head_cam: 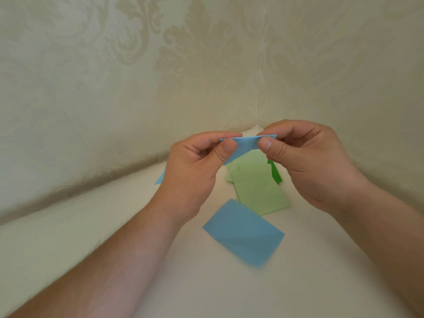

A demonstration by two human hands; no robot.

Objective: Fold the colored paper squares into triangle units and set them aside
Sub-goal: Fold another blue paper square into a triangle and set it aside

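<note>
Both hands hold a folded light-blue paper [246, 144] up above the table. My left hand [197, 166] pinches its left end between thumb and forefinger, and my right hand [307, 161] pinches its right end the same way. The paper's top edge runs level between the two hands, and a point of it slants down towards my left thumb. Below the hands, a flat blue paper [243, 232] with a diagonal crease lies on the white table [114, 226]. Behind it lies a small stack of light-green papers [257, 187].
A dark-green paper [275, 173] peeks out at the right of the light-green stack. A small blue corner of paper [160, 179] shows left of my left wrist. Patterned cream walls [137, 88] meet in a corner just behind the hands.
</note>
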